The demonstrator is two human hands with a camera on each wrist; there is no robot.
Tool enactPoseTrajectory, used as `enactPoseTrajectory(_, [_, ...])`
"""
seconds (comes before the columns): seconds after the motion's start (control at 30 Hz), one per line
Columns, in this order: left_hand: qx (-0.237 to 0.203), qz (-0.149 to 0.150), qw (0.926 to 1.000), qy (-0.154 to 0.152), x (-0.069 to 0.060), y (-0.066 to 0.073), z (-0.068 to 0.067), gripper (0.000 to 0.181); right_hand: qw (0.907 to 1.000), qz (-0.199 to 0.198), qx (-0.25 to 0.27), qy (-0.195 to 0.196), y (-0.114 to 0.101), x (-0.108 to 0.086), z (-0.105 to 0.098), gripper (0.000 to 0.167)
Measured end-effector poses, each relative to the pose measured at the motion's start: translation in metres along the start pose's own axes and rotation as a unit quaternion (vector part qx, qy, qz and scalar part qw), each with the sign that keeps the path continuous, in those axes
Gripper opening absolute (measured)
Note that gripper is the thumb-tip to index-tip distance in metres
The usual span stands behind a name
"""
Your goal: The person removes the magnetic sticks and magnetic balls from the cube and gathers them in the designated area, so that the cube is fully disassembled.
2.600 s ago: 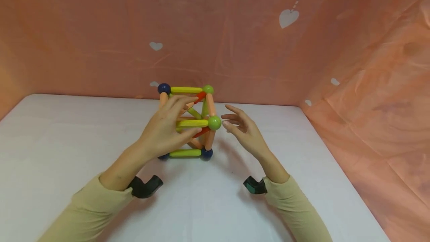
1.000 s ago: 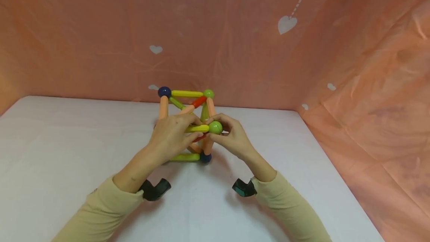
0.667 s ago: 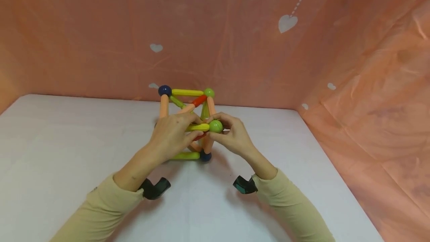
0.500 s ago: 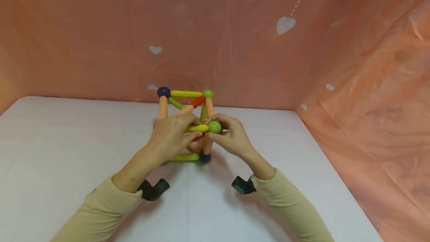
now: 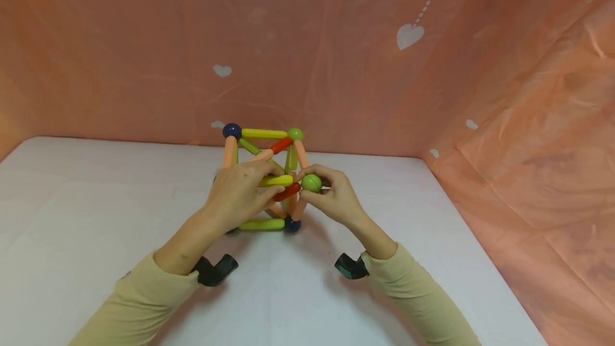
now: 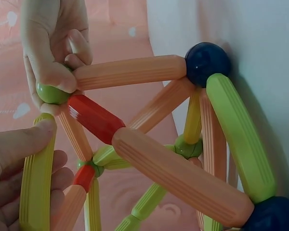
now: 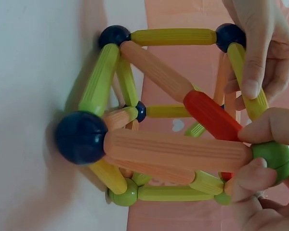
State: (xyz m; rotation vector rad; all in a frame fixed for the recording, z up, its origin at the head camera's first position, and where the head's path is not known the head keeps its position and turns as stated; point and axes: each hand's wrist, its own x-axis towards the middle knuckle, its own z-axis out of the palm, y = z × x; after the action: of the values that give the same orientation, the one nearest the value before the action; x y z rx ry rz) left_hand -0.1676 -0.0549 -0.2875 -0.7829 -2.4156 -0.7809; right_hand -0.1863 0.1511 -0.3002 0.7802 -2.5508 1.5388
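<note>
Yellow rod (image 5: pixel 280 181) is pinched by left hand (image 5: pixel 236 190), green ball (image 5: pixel 311 183) by curled right hand (image 5: pixel 338 196).

You work at a white table (image 5: pixel 298 303) enclosed by heart-printed peach drapes (image 5: pixel 307 57), the kind of room unclear.

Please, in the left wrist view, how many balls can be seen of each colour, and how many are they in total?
Green balls: 3, one pinched by the right hand
Dark blue balls: 2, one cut by the picture edge
Total: 5
</note>
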Motion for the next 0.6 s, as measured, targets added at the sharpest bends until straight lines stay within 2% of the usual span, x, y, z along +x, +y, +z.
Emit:
enactPoseTrajectory(0.33, [0.012,-0.004,0.9999,0.006,-0.0015,0.0006,0.0015,0.021,0.9997,-0.010,0.019,0.009,0.0030,-0.0051,0.0021,0.034])
enactPoseTrajectory(0.47, [0.011,-0.020,0.9997,-0.004,-0.0008,0.0013,-0.0005,0.019,0.9993,-0.030,0.021,0.011,0.0045,-0.0051,0.0027,0.038])
enactPoseTrajectory(0.6, [0.008,-0.023,0.9997,-0.007,-0.0001,0.0014,-0.0010,0.019,0.9986,-0.050,0.015,0.010,0.0061,-0.0054,0.0034,0.041])
